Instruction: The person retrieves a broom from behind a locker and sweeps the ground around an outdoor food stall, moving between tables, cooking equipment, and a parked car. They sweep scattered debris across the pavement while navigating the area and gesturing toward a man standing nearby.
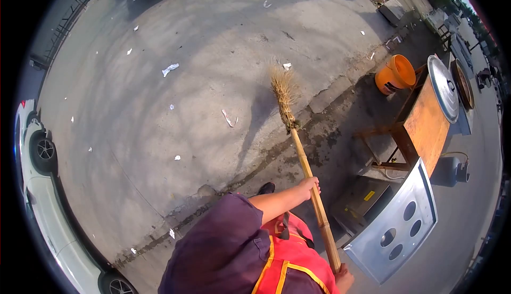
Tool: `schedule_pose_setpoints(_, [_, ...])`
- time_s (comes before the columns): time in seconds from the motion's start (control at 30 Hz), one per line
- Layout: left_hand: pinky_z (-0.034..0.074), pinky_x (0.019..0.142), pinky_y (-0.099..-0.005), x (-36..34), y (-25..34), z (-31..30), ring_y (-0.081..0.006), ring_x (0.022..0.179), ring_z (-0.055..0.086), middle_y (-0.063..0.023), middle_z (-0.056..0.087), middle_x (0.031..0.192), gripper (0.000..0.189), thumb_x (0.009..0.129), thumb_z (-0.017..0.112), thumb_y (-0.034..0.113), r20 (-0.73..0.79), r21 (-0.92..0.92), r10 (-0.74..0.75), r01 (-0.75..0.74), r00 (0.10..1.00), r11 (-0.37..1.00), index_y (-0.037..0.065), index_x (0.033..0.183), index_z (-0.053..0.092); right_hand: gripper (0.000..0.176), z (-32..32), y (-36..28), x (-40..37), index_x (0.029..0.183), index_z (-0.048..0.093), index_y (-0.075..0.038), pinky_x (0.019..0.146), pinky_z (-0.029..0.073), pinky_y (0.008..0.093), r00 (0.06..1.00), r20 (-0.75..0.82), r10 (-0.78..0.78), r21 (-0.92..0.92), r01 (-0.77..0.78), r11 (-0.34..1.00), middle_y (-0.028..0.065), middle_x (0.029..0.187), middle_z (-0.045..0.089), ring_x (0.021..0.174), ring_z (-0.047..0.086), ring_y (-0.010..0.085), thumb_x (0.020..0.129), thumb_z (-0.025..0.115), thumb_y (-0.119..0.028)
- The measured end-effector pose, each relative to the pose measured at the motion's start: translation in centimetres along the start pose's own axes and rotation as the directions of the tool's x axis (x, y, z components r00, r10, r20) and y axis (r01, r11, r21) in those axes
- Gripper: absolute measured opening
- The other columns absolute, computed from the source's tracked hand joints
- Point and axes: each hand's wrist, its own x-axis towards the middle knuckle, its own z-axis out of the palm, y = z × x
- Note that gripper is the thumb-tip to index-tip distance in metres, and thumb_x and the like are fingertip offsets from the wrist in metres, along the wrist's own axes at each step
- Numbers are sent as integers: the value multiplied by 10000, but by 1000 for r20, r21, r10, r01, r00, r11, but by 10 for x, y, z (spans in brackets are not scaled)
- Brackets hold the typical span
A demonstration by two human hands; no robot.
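Left hand (308,187): wrapped around the bamboo handle (321,219) partway along, forearm reaching across the front of the body.
Right hand (344,279): curled around the handle's rear end, partly out of frame, held low near the red apron (301,230).
Handle: probably light and stiff, fairly smooth between knots; best gripped at two well-spaced places.
Straw head (285,94): likely springy and brittle at the tips; poor for gripping.
Broom placement: slanting forward over the concrete (213,38), beside a white scrap (287,66); ground contact, cannot tell.
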Motion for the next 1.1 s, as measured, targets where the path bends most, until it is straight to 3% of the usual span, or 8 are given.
schedule_pose_setpoints(0.17, [482, 599, -358, -57, 46, -55, -202, 585, 517, -61, 475, 619, 71, 701, 509, 92, 18, -200, 257, -249, 966, 948, 40, 687, 464, 191, -65, -98, 37, 684, 498, -71, 507, 424, 394, 940, -24, -342, -49, 340, 939, 156, 599, 548, 595, 553, 328, 611, 627, -192])
schedule_pose_setpoints(0.27, [483, 628, -361, -95, 45, -88, -220, 635, 541, -76, 499, 672, 89, 717, 510, 108, 91, -388, 421, -357, 902, 850, 30, 719, 468, 253, -69, -88, 81, 784, 493, -63, 542, 437, 378, 823, 184, -537, -4, 547, 837, 145, 742, 541, 672, 540, 285, 663, 610, -253])
schedule_pose_setpoints(0.4, [478, 645, -375, -106, 9, -149, -232, 666, 550, -90, 513, 715, 115, 713, 516, 120, -50, -631, 473, -395, 880, 668, 28, 759, 464, 397, -89, -90, 136, 982, 482, -38, 597, 458, 321, 563, 526, -638, -89, 782, 617, 152, 900, 546, 756, 539, 206, 714, 606, -303])
schedule_pose_setpoints(0.53, [464, 672, -387, -143, -58, -227, -221, 692, 535, -87, 480, 713, 93, 714, 493, 103, -296, -815, 456, -471, 839, 338, 34, 731, 432, 170, -90, -172, 114, 681, 499, -77, 509, 428, 390, 138, 299, -944, -80, 990, 119, 132, 603, 551, 575, 552, 310, 605, 618, -172])
schedule_pose_setpoints(0.63, [459, 696, -386, -161, -136, -293, -207, 642, 512, -74, 438, 664, 86, 695, 480, 72, -369, -902, 502, -432, 782, 11, 30, 695, 405, 148, -55, -218, 91, 681, 491, -85, 512, 422, 387, -140, 394, -908, -47, 984, -172, 109, 601, 547, 582, 547, 302, 597, 598, -143])
schedule_pose_setpoints(0.8, [457, 651, -377, -192, -271, -373, -219, 594, 492, -83, 436, 624, 60, 690, 457, 52, -598, -767, 203, -478, 776, -428, 37, 686, 400, 160, 4, -282, -33, 704, 496, -90, 539, 433, 381, -521, 548, -655, 42, 799, -600, 95, 613, 563, 582, 561, 280, 597, 593, -161])
schedule_pose_setpoints(1.03, [459, 571, -366, -141, -412, -467, -224, 576, 482, -97, 442, 605, 42, 727, 400, 58, -387, -580, -193, -400, 902, -709, 38, 691, 390, 165, 101, -310, -207, 693, 512, -67, 576, 436, 389, -652, 687, -322, 185, 585, -790, 119, 630, 559, 630, 555, 299, 575, 598, -143])
schedule_pose_setpoints(1.1, [464, 554, -363, -126, -400, -472, -214, 562, 486, -91, 457, 615, 5, 710, 385, 39, -338, -632, -113, -314, 934, -709, 37, 711, 390, 157, 98, -332, -226, 678, 512, -67, 571, 433, 384, -661, 678, -322, 180, 573, -799, 119, 628, 557, 628, 553, 293, 569, 599, -138])
